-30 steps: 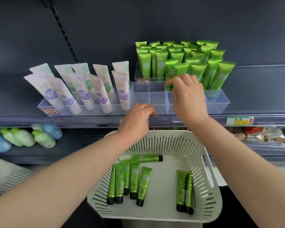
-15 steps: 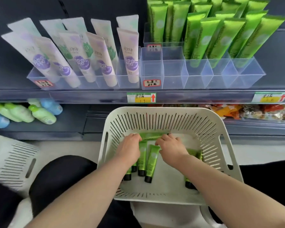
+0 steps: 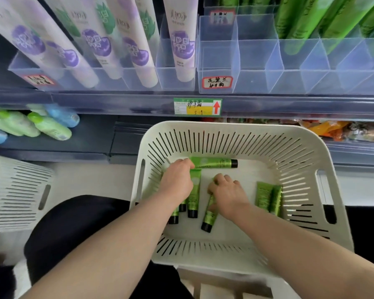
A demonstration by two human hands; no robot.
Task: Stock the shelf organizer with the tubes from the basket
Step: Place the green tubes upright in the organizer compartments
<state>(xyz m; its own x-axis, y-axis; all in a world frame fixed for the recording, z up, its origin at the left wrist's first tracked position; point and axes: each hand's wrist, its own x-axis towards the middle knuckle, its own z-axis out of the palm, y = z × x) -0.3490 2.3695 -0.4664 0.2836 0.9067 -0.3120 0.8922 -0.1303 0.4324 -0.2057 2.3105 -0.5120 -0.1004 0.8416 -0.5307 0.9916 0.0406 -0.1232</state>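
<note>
Below clear organizer point(image 3: 255, 82), left hand point(image 3: 177, 182) and right hand point(image 3: 228, 194) grip glossy tubes point(image 3: 216, 163) in slotted basket point(image 3: 225, 128).

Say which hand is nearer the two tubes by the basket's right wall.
Right. The right hand lies just left of the two tubes; the left hand lies farther left.

Dark blue shelving point(image 3: 95, 137), pale floor point(image 3: 89, 179), even light

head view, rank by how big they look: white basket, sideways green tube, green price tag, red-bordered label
1. white basket
2. green price tag and sideways green tube, about alike; the left hand hides the tube's end
3. red-bordered label
</note>
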